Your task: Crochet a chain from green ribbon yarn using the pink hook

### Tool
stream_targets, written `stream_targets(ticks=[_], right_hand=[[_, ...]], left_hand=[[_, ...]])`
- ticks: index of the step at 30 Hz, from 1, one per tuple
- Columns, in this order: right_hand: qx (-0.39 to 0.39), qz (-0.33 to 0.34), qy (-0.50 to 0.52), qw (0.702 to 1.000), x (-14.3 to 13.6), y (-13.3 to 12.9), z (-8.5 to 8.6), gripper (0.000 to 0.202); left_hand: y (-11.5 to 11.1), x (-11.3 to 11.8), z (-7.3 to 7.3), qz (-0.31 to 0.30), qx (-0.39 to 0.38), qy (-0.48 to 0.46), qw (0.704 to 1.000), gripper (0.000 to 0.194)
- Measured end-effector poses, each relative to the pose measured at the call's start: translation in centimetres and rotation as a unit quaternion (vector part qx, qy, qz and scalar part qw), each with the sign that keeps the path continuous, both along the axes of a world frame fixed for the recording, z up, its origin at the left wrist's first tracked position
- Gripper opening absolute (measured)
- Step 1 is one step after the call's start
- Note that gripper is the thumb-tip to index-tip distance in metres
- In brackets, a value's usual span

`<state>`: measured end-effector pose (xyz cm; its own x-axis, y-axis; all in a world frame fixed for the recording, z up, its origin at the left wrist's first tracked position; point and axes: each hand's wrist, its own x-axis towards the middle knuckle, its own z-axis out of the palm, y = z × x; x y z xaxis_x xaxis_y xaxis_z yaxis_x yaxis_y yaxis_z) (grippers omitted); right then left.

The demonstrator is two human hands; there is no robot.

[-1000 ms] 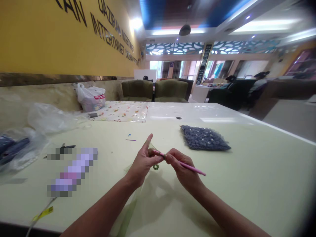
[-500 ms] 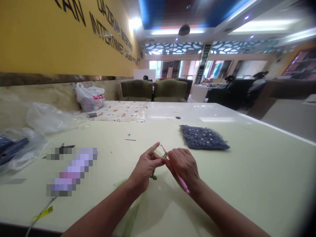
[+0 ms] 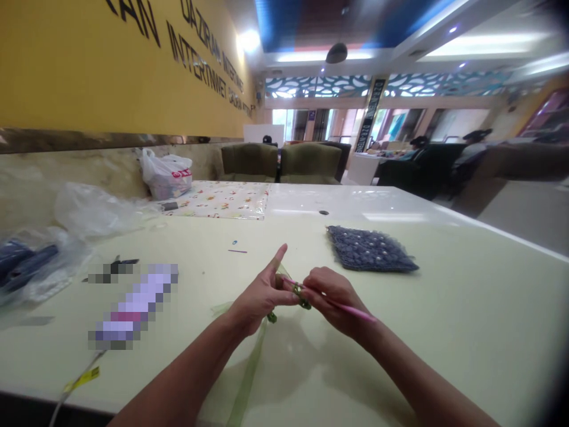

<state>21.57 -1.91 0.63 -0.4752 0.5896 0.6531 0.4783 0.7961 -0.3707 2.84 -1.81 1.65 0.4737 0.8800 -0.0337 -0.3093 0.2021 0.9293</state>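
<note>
A pink crochet hook lies in my right hand, its tip reaching left toward my other hand. Green crocheted ribbon work hangs between the two hands, just under the hook. My left hand pinches the ribbon work, index finger raised. From it a sheer green ribbon trails down to the table's front edge. A second small knotted green part shows under the left palm. The left fingertips partly hide where hook and ribbon meet.
A dark blue crocheted piece with white beads lies at the right on the table. At the left are a blurred purple object, black snips and plastic bags. Farther back stand a white bag and armchairs.
The hook has tilted flatter, its handle swinging up and right. My left index finger has risen, and more of the green work shows below the hook. The view has shifted slightly.
</note>
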Motion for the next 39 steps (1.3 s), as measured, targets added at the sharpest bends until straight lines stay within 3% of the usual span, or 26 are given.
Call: stream_targets(ticks=[5,8,11,13,21,27,29,31,35,39], right_hand=[[0.181,-0.165,-0.102,0.964,-1.6,-0.8,-0.7,0.032],[0.212,-0.198,-0.084,0.953,-1.9,-1.5,-1.0,0.029],[0.207,-0.148,-0.025,0.967,-1.6,-1.8,-1.1,0.025],[0.175,-0.103,0.026,0.979,-1.3,-1.7,-1.2,0.024],[-0.010,-0.026,0.134,0.991,-0.5,-1.7,-0.1,0.025],[-0.193,0.038,0.184,0.963,0.8,-1.3,0.4,0.033],[-0.223,0.060,0.179,0.956,0.8,-1.1,0.5,0.036],[-0.201,0.055,0.170,0.963,0.5,-1.0,0.6,0.033],[-0.069,0.027,0.138,0.988,-0.2,-0.8,0.6,0.015],[-0.046,0.028,0.138,0.989,0.1,-0.7,0.8,0.011]], left_hand=[[-0.5,1.1,-0.6,0.097,-0.015,-0.023,0.995,0.101],[-0.6,1.3,-0.4,0.045,-0.100,-0.051,0.993,0.085],[-0.4,0.7,0.1,-0.054,-0.129,-0.100,0.985,0.077],[-0.1,0.1,0.3,-0.068,-0.113,-0.134,0.982,0.074],[0.9,-1.2,0.8,-0.018,-0.094,-0.153,0.983,0.064],[0.9,-1.1,0.6,0.009,-0.077,-0.122,0.990,0.059],[0.6,-0.6,0.4,0.012,-0.054,-0.093,0.994,0.058],[0.2,-0.1,0.2,0.008,-0.032,-0.069,0.997,0.054],[-0.3,0.7,-0.1,-0.004,0.012,-0.048,0.999,0.032],[-0.3,0.6,-0.2,-0.002,0.012,-0.017,1.000,0.040]])
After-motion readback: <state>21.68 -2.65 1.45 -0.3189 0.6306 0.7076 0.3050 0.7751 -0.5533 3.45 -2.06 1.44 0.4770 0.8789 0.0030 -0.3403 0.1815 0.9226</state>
